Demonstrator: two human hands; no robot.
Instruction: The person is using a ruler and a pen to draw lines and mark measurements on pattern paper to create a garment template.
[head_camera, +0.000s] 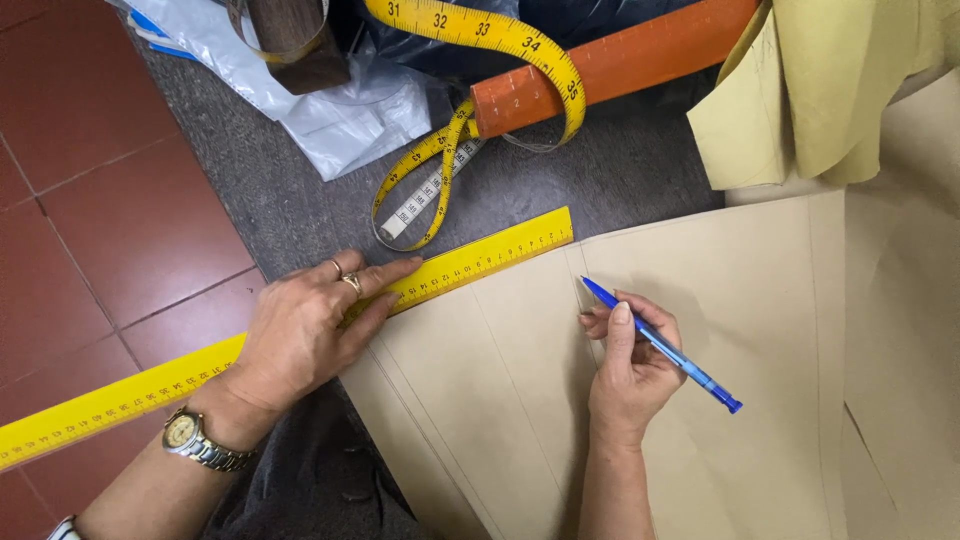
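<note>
My left hand (305, 325) lies flat on a long yellow ruler (480, 258), pressing it along the upper left edge of a sheet of brown pattern paper (720, 300). It wears rings and a wristwatch (195, 440). My right hand (630, 355) grips a blue pen (665, 347) whose tip points up-left and touches the paper near a drawn line, just below the ruler's right end.
A yellow measuring tape (500, 45) loops over an orange ruler (610, 65) at the top. A white plastic bag (330, 105) and a dark wooden block (295, 40) lie top left. Yellowish fabric (830, 90) sits top right. The grey table surface (260, 190) borders a red tiled floor (110, 200).
</note>
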